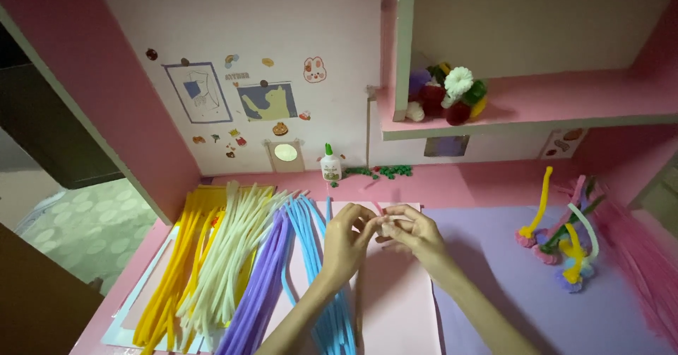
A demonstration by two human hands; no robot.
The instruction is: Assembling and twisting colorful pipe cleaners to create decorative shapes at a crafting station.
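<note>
Pink pipe cleaner [381, 212] pinched at frame centre between left hand [347, 242] and right hand [413, 233], both closed on it. Slip likely if grip loosened; blue pipe cleaners [311, 256] below easily disturbed.

Lots of stuff spread around here. The pink counter [487, 182] has bundles of fuzzy stems lying side by side: yellow [173, 270], cream white [229, 245] and purple [261, 284]. A small glue bottle [330, 163] with a green cap stands at the back wall, green bits [385, 172] scattered just beside it. Finished stem flowers [565, 245] lie on the lilac sheet [494, 284], a small bouquet [448, 93] sits on the shelf [565, 104], and stickers [240, 97] dot the wall
</note>
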